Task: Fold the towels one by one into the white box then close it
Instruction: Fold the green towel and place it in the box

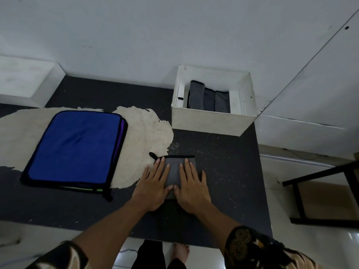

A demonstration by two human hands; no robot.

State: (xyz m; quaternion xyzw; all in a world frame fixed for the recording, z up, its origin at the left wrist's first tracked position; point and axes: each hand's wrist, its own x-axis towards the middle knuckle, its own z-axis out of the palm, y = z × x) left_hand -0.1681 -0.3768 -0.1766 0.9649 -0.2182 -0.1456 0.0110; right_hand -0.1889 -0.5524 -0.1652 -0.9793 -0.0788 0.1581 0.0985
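Just below the middle of the frame: a small folded grey cloth towel with a black edge, flat on the dark speckled table top. Seems to lie with its long side up and down the frame, far end toward the top, though partly hidden under hands. Small black loop at its upper left corner, sticking out to the upper left.

Left hand flat on the left part of the towel, fingers straight and a little spread, gripping nothing. Right hand flat on the right part, same way, fingers pointing up the frame. Thumb tips almost meeting on the cloth.

Up and right of the middle: open white cardboard box with three folded grey towels side by side inside.

On the left: flat blue cloth towel with black edging on top of a pile, purple and green edges peeking out.
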